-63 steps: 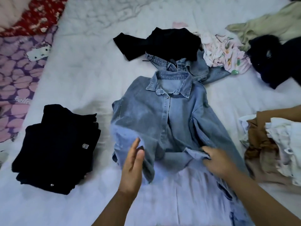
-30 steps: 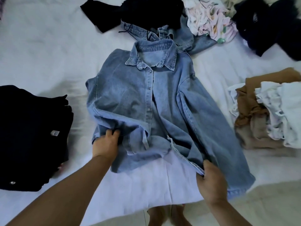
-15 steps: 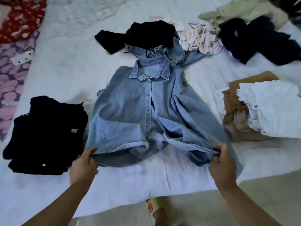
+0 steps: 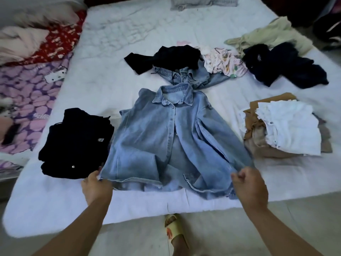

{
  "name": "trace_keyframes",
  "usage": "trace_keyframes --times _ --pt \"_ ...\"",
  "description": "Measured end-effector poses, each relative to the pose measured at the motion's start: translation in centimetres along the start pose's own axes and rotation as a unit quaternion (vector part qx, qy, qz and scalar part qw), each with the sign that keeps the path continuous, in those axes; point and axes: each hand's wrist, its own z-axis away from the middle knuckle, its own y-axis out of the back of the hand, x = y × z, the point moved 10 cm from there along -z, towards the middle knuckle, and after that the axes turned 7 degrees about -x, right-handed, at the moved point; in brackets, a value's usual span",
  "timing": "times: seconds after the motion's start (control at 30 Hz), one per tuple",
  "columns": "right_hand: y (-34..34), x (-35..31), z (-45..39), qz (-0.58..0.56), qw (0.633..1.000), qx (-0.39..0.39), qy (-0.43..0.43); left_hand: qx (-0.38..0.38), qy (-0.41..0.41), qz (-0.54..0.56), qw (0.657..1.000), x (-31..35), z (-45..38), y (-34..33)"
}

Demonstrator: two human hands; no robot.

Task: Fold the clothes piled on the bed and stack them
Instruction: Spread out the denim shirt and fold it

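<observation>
A light blue denim shirt [image 4: 171, 137] lies front up on the white bed [image 4: 114, 71], collar away from me. My left hand [image 4: 96, 185] grips its hem at the bottom left corner. My right hand [image 4: 249, 183] pinches the hem at the bottom right corner. A folded black stack [image 4: 75, 143] sits to the shirt's left. A folded stack of brown and white clothes [image 4: 284, 126] sits to its right. Unfolded clothes lie beyond the collar: a black top [image 4: 166, 58], another denim piece [image 4: 193, 76], a pink patterned garment [image 4: 223, 60], a dark navy garment [image 4: 282, 65] and a pale green one [image 4: 267, 36].
Pink, purple and red bedding [image 4: 27, 89] lies along the left side. A grey cloth [image 4: 203, 2] lies at the bed's far edge. My sandalled foot [image 4: 175, 231] stands on the floor at the bed's near edge.
Both hands slid outward along the hem to its corners and drew the shirt's lower part wide and flat. The camera view pulled back.
</observation>
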Motion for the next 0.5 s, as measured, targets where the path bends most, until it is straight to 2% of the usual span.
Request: trace_keyframes --times 0.07,0.13,0.23,0.3,0.33,0.4,0.5 --pt "-2.8 0.9 1.6 0.039 0.997 -0.057 0.024 -0.011 -0.06 -0.05 0.997 0.4 1.4 -2.0" --pt "-6.3 0.6 3.3 0.088 0.984 -0.117 0.102 -0.061 -0.169 -0.095 0.979 1.6 3.6 -5.9" --pt "-10.8 -1.0 6.0 0.152 0.94 -0.169 0.254 -0.144 -0.337 -0.161 0.916 3.1 7.9 -12.8" --pt "-13.3 -1.2 6.7 0.182 0.918 -0.197 0.292 -0.192 -0.424 -0.19 0.865 4.2 10.6 -16.9" --pt "-14.1 -1.2 6.4 0.195 0.918 -0.2 0.283 -0.207 -0.463 -0.205 0.837 4.9 11.8 -18.3" --pt "-15.9 -0.6 5.1 0.238 0.915 -0.194 0.263 -0.224 -0.497 -0.253 0.799 5.2 12.8 -21.6" --pt "-18.0 1.2 2.8 0.29 0.912 -0.184 0.224 -0.244 -0.429 -0.387 0.779 3.8 10.8 -24.8"
